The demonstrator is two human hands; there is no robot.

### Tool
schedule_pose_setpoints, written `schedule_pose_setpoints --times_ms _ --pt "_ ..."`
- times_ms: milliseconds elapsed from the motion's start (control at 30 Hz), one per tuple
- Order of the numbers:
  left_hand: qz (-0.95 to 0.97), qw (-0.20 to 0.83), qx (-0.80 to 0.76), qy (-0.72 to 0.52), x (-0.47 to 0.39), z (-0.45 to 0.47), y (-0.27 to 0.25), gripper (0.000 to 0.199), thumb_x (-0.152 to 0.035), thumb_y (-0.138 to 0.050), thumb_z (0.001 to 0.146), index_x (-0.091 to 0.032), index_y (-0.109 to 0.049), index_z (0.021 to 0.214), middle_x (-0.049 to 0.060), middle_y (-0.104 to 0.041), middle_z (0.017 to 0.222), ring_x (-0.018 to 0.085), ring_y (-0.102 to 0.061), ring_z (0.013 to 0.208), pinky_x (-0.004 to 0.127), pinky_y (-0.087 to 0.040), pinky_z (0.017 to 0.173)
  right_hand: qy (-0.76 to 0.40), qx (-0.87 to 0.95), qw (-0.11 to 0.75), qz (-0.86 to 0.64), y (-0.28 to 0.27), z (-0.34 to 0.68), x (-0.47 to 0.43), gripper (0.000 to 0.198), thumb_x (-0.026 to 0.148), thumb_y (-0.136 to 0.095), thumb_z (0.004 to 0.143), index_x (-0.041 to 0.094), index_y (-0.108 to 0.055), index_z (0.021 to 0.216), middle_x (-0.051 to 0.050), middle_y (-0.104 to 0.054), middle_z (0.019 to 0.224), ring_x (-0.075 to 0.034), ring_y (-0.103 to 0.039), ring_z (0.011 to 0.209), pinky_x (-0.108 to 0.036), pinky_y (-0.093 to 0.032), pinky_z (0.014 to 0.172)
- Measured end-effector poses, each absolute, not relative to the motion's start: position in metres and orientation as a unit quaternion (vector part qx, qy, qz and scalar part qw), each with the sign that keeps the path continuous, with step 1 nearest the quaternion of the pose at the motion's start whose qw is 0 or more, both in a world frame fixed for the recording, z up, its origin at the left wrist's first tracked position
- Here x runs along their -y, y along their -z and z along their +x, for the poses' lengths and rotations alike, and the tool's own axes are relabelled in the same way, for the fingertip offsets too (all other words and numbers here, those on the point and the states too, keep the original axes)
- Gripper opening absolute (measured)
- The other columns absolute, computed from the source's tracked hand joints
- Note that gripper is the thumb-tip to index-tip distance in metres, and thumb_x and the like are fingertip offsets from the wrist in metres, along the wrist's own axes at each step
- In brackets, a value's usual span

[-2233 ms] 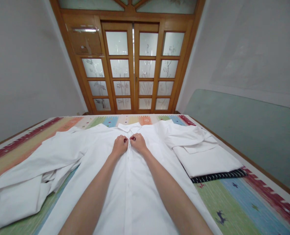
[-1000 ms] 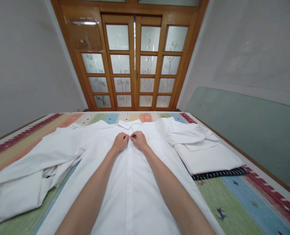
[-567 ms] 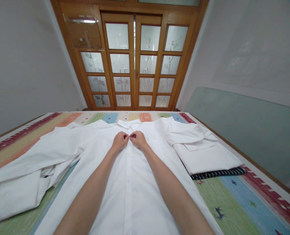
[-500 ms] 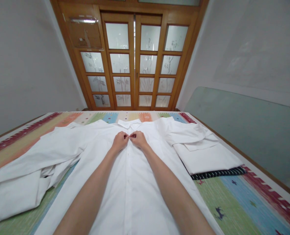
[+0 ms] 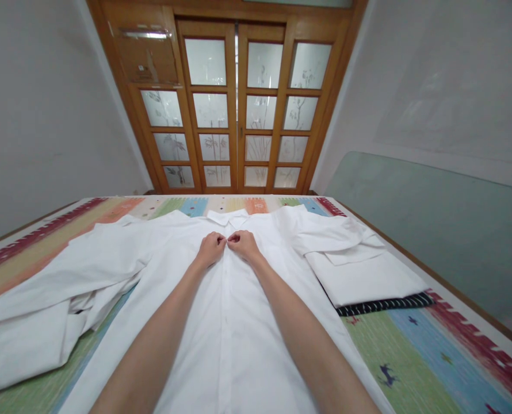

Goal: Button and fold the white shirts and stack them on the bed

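Observation:
A white shirt (image 5: 243, 322) lies spread face up, its collar (image 5: 228, 218) at the far end and its sleeves out to both sides. Just below the collar, on the front placket, my left hand (image 5: 211, 249) pinches the fabric with thumb and forefinger. My right hand (image 5: 243, 245) makes the same pinch close beside it, the fingertips of both hands nearly meeting. Any button between them is too small to make out. Down the middle of the shirt runs the placket (image 5: 225, 345), its two sides lying together.
A patterned, striped cloth (image 5: 415, 356) covers the table under the shirt. At the right, a folded white cloth (image 5: 363, 282) lies over a dark striped item (image 5: 385, 305), partly under the sleeve. A pale green panel (image 5: 432, 224) stands along the right wall. Wooden glazed doors (image 5: 239, 109) close off the back.
Both hands stay at the same spot on the placket, with only a tiny shift of the fingers. The shirt lies as before.

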State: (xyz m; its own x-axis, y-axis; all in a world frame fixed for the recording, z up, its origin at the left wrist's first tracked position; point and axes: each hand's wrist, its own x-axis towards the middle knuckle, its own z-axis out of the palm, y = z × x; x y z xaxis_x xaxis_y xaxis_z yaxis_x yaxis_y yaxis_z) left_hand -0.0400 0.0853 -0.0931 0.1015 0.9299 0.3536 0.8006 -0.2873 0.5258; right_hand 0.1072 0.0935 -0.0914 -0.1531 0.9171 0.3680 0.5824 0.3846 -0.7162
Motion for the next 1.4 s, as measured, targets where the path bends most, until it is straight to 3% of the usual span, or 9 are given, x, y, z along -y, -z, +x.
schedule_pose_setpoints --times_ms 700,1000,1400 --pt "0.723 0.147 -0.590 -0.327 -0.0851 -0.0409 0.0903 0.020 -0.025 -0.050 0.083 -0.018 -0.069 0.082 0.006 -0.072 0.084 0.018 -0.063 0.079 0.029 -0.048 0.076 -0.217 0.730 0.414 -0.499 0.0873 0.1105 -0.0889 0.009 0.014 -0.067 0.069 0.018 -0.074 0.075 -0.002 -0.072 0.071 -0.014 -0.064 0.067 -0.022 -0.047 0.067" --pt "0.723 0.121 -0.595 -0.330 -0.0832 -0.0396 0.0903 0.019 -0.025 -0.052 0.083 -0.019 -0.070 0.081 0.006 -0.070 0.085 0.019 -0.062 0.080 0.030 -0.048 0.076 -0.191 0.741 0.384 -0.516 0.0842 0.1075 -0.0879 0.006 0.022 -0.067 0.075 0.018 -0.072 0.074 -0.003 -0.072 0.073 -0.014 -0.064 0.069 -0.023 -0.046 0.068" --pt "0.708 0.093 -0.626 -0.312 -0.0791 -0.0350 0.0854 0.020 -0.025 -0.051 0.081 -0.018 -0.068 0.074 0.006 -0.068 0.080 0.020 -0.060 0.078 0.030 -0.044 0.073 -0.138 0.765 0.308 -0.549 0.0831 0.1054 -0.0869 0.012 0.019 -0.058 0.082 0.018 -0.070 0.081 -0.004 -0.072 0.083 -0.018 -0.061 0.083 -0.030 -0.037 0.079"
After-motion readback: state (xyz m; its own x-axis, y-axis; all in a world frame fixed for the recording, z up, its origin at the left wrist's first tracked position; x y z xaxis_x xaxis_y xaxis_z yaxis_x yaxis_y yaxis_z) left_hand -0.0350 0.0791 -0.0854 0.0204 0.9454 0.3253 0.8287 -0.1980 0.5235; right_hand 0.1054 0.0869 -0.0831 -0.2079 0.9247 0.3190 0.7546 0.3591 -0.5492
